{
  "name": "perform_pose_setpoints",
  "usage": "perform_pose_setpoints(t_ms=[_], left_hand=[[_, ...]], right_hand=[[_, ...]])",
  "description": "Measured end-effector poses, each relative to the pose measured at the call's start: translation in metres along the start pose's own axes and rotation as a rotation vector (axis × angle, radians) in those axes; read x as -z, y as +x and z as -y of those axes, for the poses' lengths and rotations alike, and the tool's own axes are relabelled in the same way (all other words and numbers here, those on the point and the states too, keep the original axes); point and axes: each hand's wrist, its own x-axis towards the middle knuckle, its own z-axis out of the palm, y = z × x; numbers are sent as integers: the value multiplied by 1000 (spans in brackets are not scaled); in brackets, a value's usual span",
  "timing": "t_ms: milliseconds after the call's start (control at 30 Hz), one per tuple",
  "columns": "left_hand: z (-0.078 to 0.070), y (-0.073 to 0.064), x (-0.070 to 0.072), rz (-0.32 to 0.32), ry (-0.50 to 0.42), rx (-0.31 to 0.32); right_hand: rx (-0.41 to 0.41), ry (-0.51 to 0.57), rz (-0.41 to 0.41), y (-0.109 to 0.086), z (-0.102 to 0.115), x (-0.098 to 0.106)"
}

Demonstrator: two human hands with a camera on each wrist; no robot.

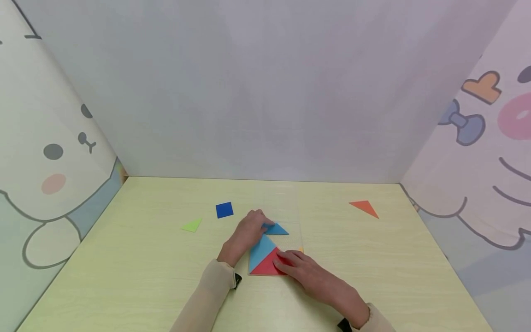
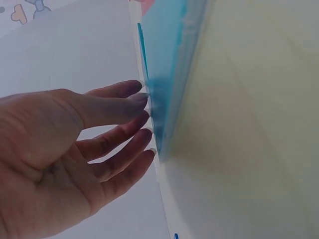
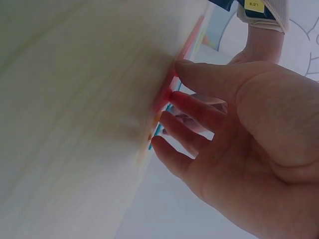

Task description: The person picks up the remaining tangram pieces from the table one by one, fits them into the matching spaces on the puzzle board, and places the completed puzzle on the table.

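Note:
Flat coloured tangram pieces lie in front of me on the table. A light blue triangle point(image 1: 260, 249) and a red triangle point(image 1: 265, 266) meet along a slanted edge, forming the near part of a layout. Just beyond them is a smaller, darker blue triangle point(image 1: 277, 229). My left hand point(image 1: 248, 232) touches its left end with the fingertips; in the left wrist view the thumb and fingers are extended and spread. My right hand point(image 1: 309, 274) rests its fingertips on the red triangle's right side, fingers loosely extended. A bit of orange point(image 1: 301, 249) shows beyond the right fingers.
A dark blue square point(image 1: 224, 210) and a lime green piece point(image 1: 192, 225) lie to the left. An orange triangle point(image 1: 366, 208) is at the far right. Under the layout, a faint clear sheet or tray point(image 1: 282, 198) reaches toward the back. Curtain-like walls point(image 1: 265, 92) enclose the table.

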Motion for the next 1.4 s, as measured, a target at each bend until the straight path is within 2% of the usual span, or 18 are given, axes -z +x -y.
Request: perform_pose_setpoints(t_ms=[233,533,967,1133,1400], left_hand=[[0,-1,1,6,-12,12],[1,0,0,-11,6,-4],[3,0,0,-14,9,10],[4,0,-2,18,26,-13],[4,-1,-4,93,154,-49]], right_hand=[[7,-13,-1,0,-1,-2],[-42,13,60,1,0,0],[-54,38,57,1,1,0],[-71,50,72,2,1,1],[-81,59,85,2,1,2]])
